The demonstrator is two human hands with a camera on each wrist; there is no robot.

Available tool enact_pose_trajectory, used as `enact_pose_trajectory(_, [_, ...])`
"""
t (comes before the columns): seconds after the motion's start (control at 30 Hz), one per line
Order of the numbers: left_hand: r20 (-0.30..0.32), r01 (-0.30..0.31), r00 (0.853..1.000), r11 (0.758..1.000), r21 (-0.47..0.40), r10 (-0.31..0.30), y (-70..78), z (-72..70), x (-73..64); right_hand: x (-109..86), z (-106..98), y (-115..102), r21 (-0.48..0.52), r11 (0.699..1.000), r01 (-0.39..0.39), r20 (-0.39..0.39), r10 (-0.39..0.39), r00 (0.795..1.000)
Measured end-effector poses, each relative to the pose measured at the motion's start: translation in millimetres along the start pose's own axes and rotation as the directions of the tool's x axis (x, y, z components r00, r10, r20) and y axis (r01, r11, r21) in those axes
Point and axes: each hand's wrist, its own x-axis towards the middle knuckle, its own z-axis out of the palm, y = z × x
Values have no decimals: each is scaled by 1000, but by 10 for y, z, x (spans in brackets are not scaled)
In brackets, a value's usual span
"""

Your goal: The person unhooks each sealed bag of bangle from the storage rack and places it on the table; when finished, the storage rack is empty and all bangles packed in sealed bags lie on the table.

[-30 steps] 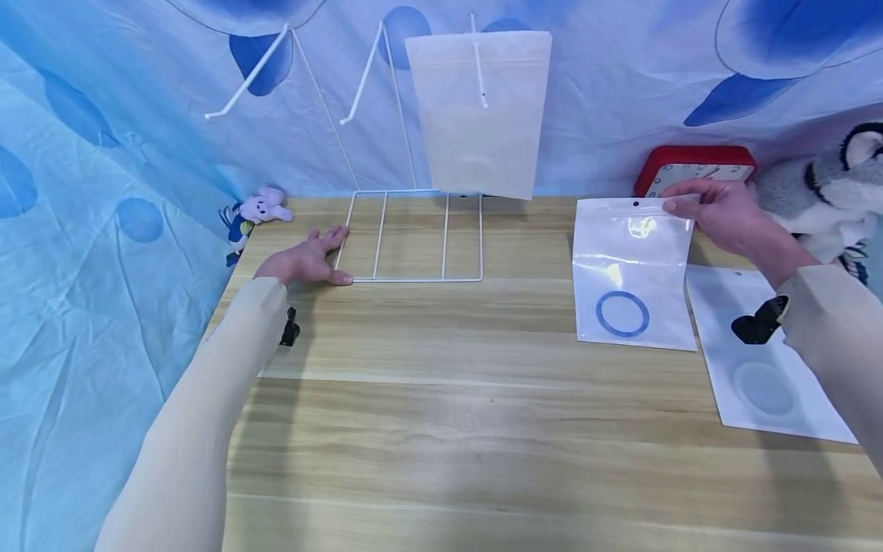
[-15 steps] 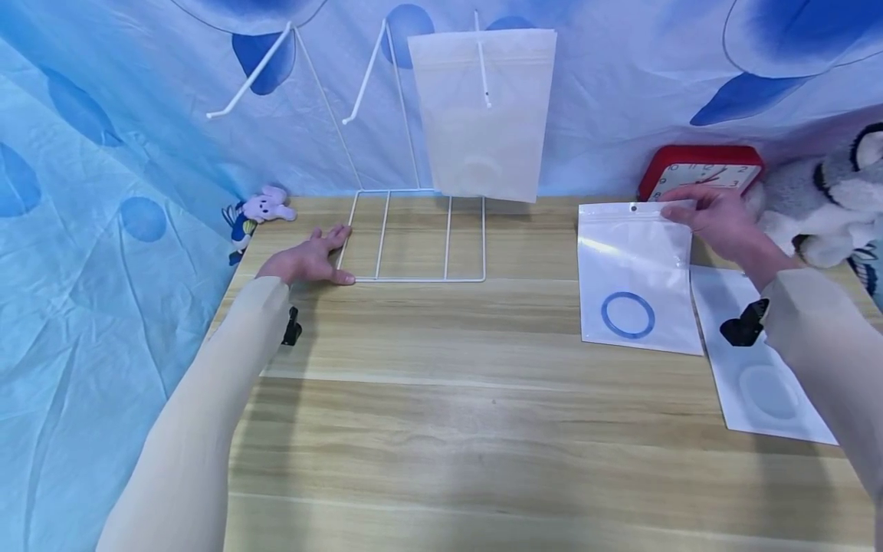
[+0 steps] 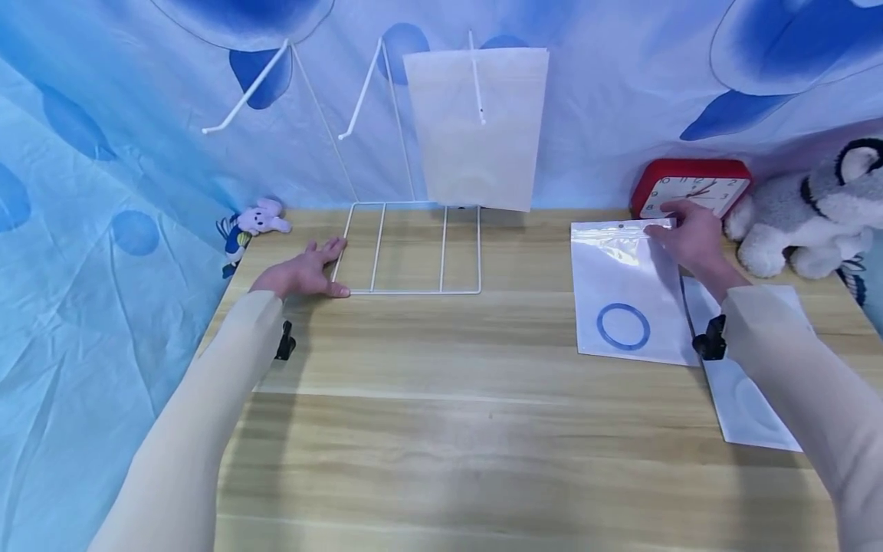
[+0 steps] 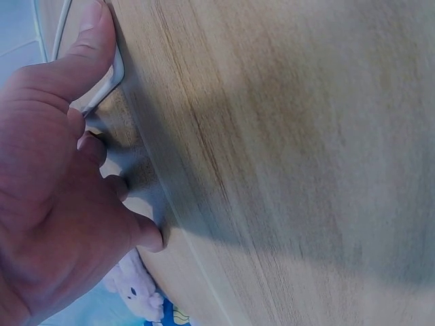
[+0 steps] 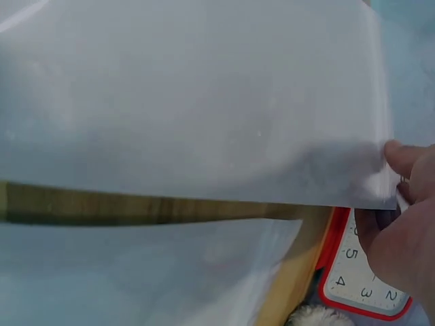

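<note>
My right hand (image 3: 692, 239) pinches the top right corner of a white zip bag (image 3: 600, 268) with a blue ring showing near its bottom. In the right wrist view, thumb and fingers grip the edge of that bag (image 5: 204, 102). My left hand (image 3: 301, 272) rests spread at the left side of a white wire rack (image 3: 414, 293), its thumb on the front corner. The left wrist view shows the thumb against the rack's wire (image 4: 109, 89). From the rack's right prong (image 3: 477, 84) hangs another white bag (image 3: 476, 146); the middle and left prongs carry nothing.
A second bag (image 3: 748, 399) lies on the wooden table (image 3: 455, 460), partly under the right forearm. Behind the right hand stand a red clock (image 3: 697, 188) and a plush husky (image 3: 807, 215). Small plush toys (image 3: 258, 218) sit at the back left corner.
My right hand has shifted slightly left along the bag's top edge, and the bag lies flatter. The head view has tilted up a little. The left hand stays on the rack.
</note>
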Motion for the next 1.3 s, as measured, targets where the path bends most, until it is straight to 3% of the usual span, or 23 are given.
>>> enact_pose_trajectory(0.27, [0,-3,1000,1000,-14,3,44,-12,25,29,11,60,-40,999,-34,-43,32,999])
enact_pose_trajectory(0.57, [2,-21,1000,1000,-19,21,64,-12,31,36,31,79,-103,995,-10,-70,3,998])
enact_pose_trajectory(0.77, [1,-7,1000,1000,-10,7,55,-23,23,-61,-5,-75,-194,979,65,-99,-85,991])
enact_pose_trajectory(0.9, [5,-8,1000,1000,-7,8,46,-40,5,-219,-54,-338,-157,958,241,-70,-255,965])
enact_pose_trajectory(1.0, [8,-6,1000,1000,-16,6,25,-47,-5,-331,-106,-639,-84,913,400,-66,-406,912])
enact_pose_trajectory(1.13, [10,-4,1000,1000,-21,4,-5,-35,-11,-434,-209,-1094,16,862,506,-80,-504,860])
enact_pose_trajectory(1.3, [12,-8,1000,1000,-21,8,-13,-14,-14,-484,-334,-1606,182,838,514,-96,-506,857])
